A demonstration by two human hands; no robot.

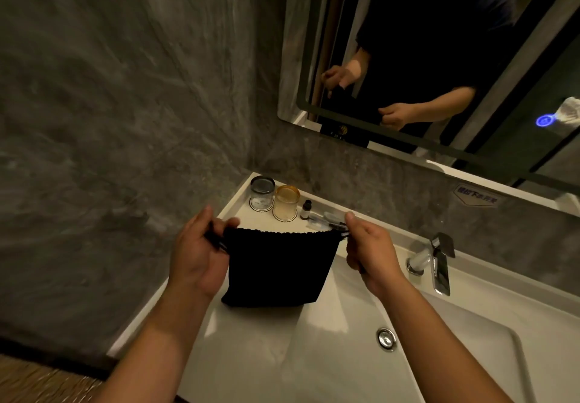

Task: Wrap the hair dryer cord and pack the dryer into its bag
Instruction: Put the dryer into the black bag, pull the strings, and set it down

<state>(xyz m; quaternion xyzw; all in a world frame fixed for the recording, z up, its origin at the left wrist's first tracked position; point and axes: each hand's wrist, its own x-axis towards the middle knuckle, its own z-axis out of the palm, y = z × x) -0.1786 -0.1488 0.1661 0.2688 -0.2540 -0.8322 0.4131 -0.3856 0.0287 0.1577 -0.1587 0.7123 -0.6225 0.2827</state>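
A black drawstring bag (276,267) hangs in the air over the left part of the white basin (345,355), its top edge gathered into small pleats. My left hand (196,252) pinches the drawstring loop at the bag's left corner. My right hand (370,250) pinches the drawstring at the right corner. The two hands hold the strings apart sideways. The hair dryer and its cord are not visible; the bag's contents are hidden.
Behind the bag on the counter ledge stand a clear glass (262,192), an amber glass (286,203), a small dark bottle (306,209) and wrapped toiletries (326,219). A chrome tap (434,261) is at the right, a drain (386,338) below. A mirror (439,57) hangs above.
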